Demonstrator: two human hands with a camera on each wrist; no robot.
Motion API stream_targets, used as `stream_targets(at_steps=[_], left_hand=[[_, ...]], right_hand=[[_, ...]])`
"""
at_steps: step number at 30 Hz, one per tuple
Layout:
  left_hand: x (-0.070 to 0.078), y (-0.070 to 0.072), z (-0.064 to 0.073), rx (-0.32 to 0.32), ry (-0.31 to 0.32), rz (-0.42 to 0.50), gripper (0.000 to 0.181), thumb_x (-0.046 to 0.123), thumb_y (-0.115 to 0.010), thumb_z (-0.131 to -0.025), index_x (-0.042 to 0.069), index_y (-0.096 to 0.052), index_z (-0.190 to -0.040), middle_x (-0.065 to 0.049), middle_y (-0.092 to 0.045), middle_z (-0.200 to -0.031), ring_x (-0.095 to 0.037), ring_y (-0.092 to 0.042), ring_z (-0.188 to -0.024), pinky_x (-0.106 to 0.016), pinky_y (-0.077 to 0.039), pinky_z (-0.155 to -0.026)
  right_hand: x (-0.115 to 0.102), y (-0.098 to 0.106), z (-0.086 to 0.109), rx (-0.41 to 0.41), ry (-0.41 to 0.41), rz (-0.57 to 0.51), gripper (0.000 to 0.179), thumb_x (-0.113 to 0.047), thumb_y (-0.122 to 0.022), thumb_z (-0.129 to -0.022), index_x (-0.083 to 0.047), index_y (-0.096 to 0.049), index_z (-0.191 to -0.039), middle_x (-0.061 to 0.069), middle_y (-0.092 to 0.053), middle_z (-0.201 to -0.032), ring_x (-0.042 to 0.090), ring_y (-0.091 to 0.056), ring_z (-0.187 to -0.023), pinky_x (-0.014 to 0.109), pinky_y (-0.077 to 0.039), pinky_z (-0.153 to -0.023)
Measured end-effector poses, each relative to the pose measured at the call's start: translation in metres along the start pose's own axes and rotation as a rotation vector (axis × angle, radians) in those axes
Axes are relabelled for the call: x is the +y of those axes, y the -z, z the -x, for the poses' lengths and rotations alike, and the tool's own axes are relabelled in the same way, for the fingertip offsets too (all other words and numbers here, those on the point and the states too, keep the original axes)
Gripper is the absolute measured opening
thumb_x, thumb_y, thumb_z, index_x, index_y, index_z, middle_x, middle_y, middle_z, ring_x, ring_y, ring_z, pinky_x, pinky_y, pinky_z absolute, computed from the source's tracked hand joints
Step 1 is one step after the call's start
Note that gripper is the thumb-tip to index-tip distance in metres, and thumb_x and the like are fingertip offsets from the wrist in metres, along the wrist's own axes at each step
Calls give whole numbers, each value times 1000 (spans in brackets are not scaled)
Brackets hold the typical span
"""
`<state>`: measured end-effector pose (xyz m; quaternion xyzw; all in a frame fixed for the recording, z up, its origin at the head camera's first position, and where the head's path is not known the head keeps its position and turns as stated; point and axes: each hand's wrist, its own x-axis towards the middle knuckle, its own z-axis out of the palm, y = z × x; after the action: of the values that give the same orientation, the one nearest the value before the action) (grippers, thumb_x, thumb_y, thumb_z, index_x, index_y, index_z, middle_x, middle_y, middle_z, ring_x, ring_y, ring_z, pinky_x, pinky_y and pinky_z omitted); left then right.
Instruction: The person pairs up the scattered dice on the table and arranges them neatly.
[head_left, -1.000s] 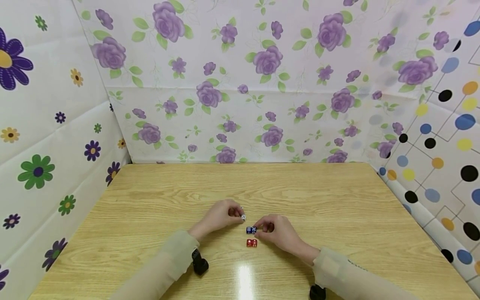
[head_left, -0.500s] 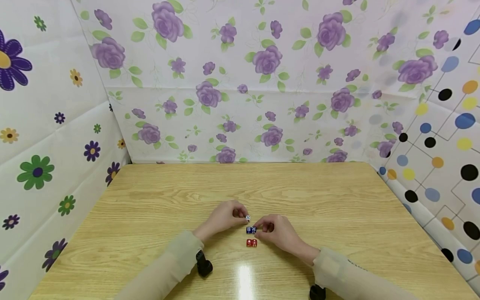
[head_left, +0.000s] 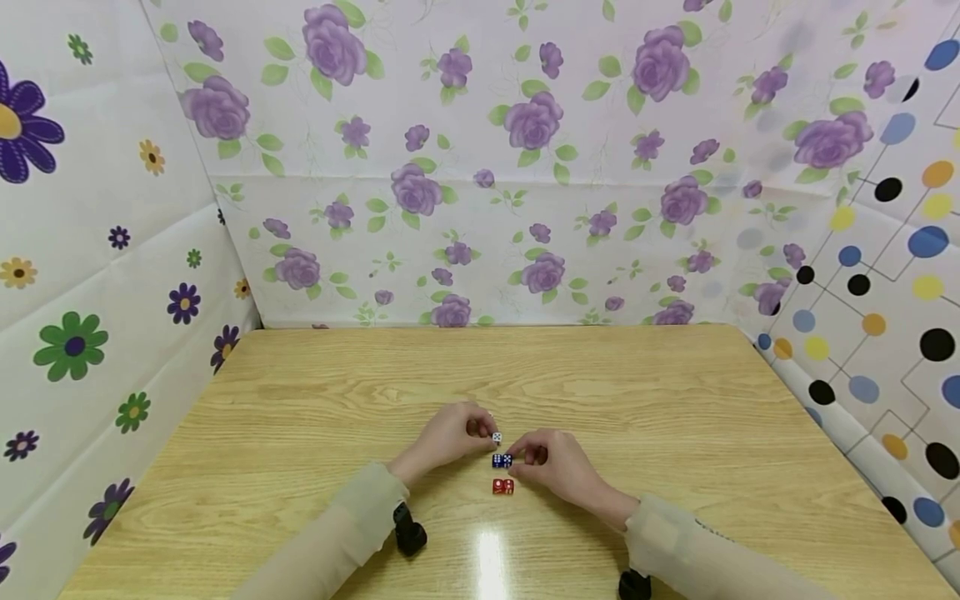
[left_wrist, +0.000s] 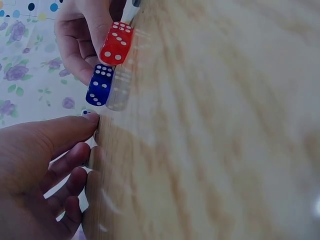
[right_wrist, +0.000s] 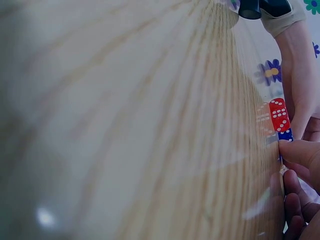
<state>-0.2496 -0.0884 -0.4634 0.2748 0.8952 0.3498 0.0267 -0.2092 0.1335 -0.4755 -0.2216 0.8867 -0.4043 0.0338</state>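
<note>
Left hand (head_left: 452,435) pinches a white die (head_left: 497,437) between thumb and fingers, just behind a pair of blue dice (head_left: 498,460). In the left wrist view its thumb covers most of that white die (left_wrist: 86,112). Right hand (head_left: 561,467) reaches in from the other side, thumb and index finger holding the right-hand blue die (head_left: 508,460) at its front and back. Nearest the person, two red dice (head_left: 503,486) lie side by side. In the right wrist view the thumb (right_wrist: 295,150) overlaps the blue die (right_wrist: 285,134), beside a red die (right_wrist: 279,115).
The wood-grain table (head_left: 315,375) is glossy and reflects a lamp near its front. Flowered cloth (head_left: 480,208) hangs at the back, and a dotted cloth (head_left: 862,333) at the right. Both wrists carry black cameras (head_left: 409,533).
The left hand has moved slightly right and nearer with the white die, bringing it close behind the blue pair. The right hand and the red dice have stayed in place.
</note>
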Motion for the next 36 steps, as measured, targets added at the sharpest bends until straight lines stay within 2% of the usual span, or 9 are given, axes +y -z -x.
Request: stream_targets(at_steps=[18, 36], left_hand=[[4, -5, -4, 3, 29, -1, 10, 19, -80, -82, 17, -74, -90, 5, -67, -82, -6, -56, -73, -20, -46, -68], [3, -4, -4, 4, 12, 17, 8, 16, -79, -83, 16, -76, -91, 5, -68, -83, -5, -55, -74, -20, -46, -68]], right_hand=[[2, -1, 0, 8, 6, -1, 10, -19, -78, -85, -21, -76, -95, -8, -63, -74, 4, -52, -63, 19, -43, -58], [3, -2, 0, 8, 5, 9, 11, -20, -78, -85, -22, -76, -95, -8, -63, -74, 4, -52, -63, 19, -43, -58]])
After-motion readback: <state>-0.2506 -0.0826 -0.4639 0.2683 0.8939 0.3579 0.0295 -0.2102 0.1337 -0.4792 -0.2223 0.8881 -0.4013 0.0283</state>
